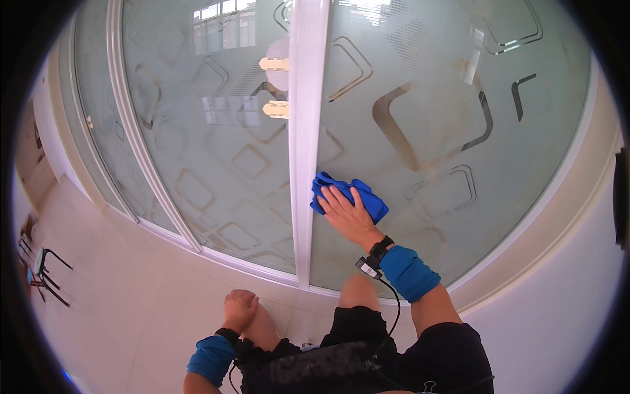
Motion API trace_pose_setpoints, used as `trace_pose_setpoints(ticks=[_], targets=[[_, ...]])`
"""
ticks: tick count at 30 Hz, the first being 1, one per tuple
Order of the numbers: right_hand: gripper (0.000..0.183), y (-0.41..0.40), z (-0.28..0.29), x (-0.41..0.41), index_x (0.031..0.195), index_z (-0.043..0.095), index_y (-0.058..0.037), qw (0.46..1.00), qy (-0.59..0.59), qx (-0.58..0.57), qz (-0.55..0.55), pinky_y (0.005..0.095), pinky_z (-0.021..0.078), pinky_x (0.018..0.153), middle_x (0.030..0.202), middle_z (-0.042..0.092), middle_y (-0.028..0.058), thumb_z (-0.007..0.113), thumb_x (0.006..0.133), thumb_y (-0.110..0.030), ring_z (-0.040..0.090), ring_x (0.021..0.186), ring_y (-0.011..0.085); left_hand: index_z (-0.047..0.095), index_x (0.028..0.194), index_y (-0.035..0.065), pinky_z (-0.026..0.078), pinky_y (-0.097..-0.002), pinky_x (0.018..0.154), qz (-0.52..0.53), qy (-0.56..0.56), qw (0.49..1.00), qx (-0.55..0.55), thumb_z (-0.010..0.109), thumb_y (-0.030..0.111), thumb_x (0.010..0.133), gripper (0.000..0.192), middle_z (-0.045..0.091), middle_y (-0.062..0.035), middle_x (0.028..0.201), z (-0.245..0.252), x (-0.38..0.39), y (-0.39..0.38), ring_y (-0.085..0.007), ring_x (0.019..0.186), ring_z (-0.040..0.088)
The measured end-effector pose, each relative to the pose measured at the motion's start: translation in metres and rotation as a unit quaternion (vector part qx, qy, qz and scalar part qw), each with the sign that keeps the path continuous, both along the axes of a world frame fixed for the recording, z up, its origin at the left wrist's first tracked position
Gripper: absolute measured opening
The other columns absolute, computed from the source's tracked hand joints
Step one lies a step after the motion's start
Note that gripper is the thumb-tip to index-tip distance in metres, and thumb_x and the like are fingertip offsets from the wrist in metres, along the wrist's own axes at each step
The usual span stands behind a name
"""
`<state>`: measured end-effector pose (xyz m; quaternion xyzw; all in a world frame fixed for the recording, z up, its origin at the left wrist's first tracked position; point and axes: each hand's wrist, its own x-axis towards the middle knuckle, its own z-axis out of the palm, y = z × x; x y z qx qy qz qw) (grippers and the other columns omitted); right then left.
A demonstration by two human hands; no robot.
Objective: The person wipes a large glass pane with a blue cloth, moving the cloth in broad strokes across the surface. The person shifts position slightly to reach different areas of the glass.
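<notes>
My right hand (347, 212) presses a folded blue cloth (376, 204) flat against the frosted glass panel (443, 197) of a sliding door. The cloth's left edge touches the white upright door frame (307, 147). My fingers are spread over the cloth, pointing up and left. My left hand (240, 308) rests on my left knee with no object visible in it; its fingers look curled over the knee. A black strap and a blue sleeve band sit on each forearm, and a cable hangs from the right wrist.
More patterned glass panels (206, 162) extend to the left, above a white bottom track (246, 266) on the tiled floor (147, 305). A stool with dark legs (51, 276) stands at the far left. A pale wall (556, 315) curves along the right.
</notes>
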<state>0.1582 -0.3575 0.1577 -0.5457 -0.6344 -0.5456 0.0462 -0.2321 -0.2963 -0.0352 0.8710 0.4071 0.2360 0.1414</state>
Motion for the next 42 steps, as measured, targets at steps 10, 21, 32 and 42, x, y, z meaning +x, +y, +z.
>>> trace_pose_setpoints(ticks=[10, 21, 32, 42], targets=[[0.060, -0.105, 0.003, 0.090, 0.154, 0.043, -0.0223, 0.985, -0.072, -0.154, -0.007, 0.0445, 0.0130, 0.125, 0.163, 0.038, -0.0020, 0.051, 0.095, -0.027, 0.035, 0.148, 0.0144, 0.075, 0.094, 0.0108, 0.047, -0.0474, 0.094, -0.030, 0.024, 0.999, 0.016, 0.068, 0.029, 0.088, 0.021, 0.073, -0.0065, 0.103, 0.007, 0.021, -0.006, -0.0311, 0.108, 0.063], [0.052, -0.290, 0.067, 0.213, 0.140, 0.058, -0.0348, 0.961, -0.073, -0.232, -0.132, 0.0487, 0.0272, 0.120, 0.147, 0.052, -0.0064, 0.067, 0.090, -0.029, 0.046, 0.136, 0.0142, 0.075, 0.092, 0.0113, 0.047, -0.0469, 0.094, -0.060, 0.017, 0.997, 0.036, 0.068, 0.026, 0.087, 0.017, 0.072, -0.0055, 0.103, 0.008, 0.032, -0.008, -0.0304, 0.106, 0.062], [0.067, -0.159, 0.070, 0.152, 0.143, 0.056, -0.0214, 0.988, 0.058, 0.089, -0.113, 0.0650, 0.0237, 0.116, 0.153, 0.047, 0.0098, 0.078, 0.081, -0.028, 0.040, 0.143, 0.0334, 0.075, 0.088, 0.0113, 0.048, -0.0470, 0.092, -0.037, 0.009, 0.999, 0.000, 0.068, 0.028, 0.087, 0.018, 0.073, -0.0055, 0.098, 0.008, 0.020, -0.003, -0.0298, 0.104, 0.063], [0.048, -0.005, 0.301, 0.054, 0.145, 0.054, -0.0188, 0.967, 0.006, 0.210, 0.141, 0.0501, 0.0288, 0.117, 0.152, 0.050, 0.0081, 0.062, 0.098, -0.022, 0.045, 0.141, 0.0269, 0.075, 0.089, 0.0108, 0.048, -0.0458, 0.093, -0.021, -0.033, 0.999, 0.027, 0.069, 0.026, 0.086, 0.017, 0.073, -0.0051, 0.100, -0.003, 0.009, -0.002, -0.0289, 0.104, 0.064]])
